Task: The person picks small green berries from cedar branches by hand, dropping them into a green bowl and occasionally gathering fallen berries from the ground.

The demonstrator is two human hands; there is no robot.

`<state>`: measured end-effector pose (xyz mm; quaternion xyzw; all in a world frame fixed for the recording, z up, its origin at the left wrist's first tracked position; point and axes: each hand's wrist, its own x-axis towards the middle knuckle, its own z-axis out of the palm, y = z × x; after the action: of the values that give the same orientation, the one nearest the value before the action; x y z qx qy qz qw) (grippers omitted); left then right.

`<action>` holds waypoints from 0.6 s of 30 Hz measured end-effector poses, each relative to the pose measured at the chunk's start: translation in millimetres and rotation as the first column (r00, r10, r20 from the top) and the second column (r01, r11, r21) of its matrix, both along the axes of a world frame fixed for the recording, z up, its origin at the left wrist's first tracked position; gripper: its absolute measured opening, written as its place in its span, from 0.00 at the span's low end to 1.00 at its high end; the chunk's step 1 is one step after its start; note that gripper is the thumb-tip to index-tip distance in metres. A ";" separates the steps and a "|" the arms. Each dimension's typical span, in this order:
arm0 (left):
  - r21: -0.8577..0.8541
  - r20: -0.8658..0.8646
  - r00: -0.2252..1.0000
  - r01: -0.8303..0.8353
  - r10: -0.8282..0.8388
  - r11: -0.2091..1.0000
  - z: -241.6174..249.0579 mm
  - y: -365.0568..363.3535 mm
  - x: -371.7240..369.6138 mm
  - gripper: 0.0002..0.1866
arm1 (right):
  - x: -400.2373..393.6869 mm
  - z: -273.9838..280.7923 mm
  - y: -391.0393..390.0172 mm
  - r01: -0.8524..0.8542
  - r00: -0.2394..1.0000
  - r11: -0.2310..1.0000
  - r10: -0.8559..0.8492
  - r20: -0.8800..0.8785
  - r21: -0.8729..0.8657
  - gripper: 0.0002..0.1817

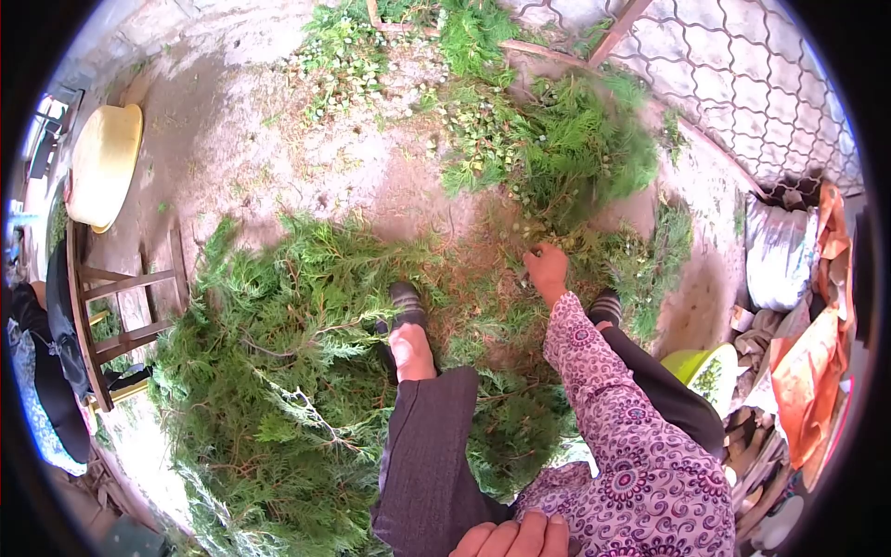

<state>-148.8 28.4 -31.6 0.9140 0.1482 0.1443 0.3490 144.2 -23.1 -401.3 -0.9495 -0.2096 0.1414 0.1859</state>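
Observation:
My right hand (548,269) reaches down between my feet with its fingers curled; anything inside them is too small to make out. Just beyond it lies a heap of green conifer sprigs (585,139), blurred along its right side, with small pale cones among the leaves. At the bottom edge, my left hand (515,538) is close to my lap. Its fingers are bent over, and what they hold, if anything, is hidden. A large pile of cut conifer branches (278,371) spreads around my left foot.
A yellow basin (107,167) stands on its side at the left, above a wooden frame (125,316). To the right are a lime-green bowl (691,364) with small green pieces, a white sack (781,251) and orange cloth (812,381). Wire mesh (742,84) borders the upper right.

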 end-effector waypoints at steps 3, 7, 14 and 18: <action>-0.007 -0.003 1.000 0.001 -0.001 1.000 0.7 1.1 1.0 0.11 | 8.2 8.6 -2.6 0.357 0.860 0.890 -0.194 -0.473 0.284 0.07; -0.020 -0.008 1.000 0.009 -0.009 1.000 1.4 1.7 0.9 0.12 | 8.5 18.2 -21.8 0.734 0.503 0.576 -0.103 -0.858 0.361 0.03; -0.041 0.000 1.000 0.024 -0.024 0.999 2.1 0.6 0.4 0.13 | 0.9 11.4 -30.6 0.867 0.278 0.405 0.092 -0.956 0.291 0.08; -0.036 -0.009 1.000 0.017 -0.017 0.999 3.9 1.3 1.6 0.13 | -3.0 15.7 -24.2 0.871 0.177 0.438 0.145 -0.973 0.223 0.08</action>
<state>-147.1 29.8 -27.6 0.9095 0.1446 0.1342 0.3660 141.2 -47.4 -385.6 -0.4913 0.1878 0.4851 0.6986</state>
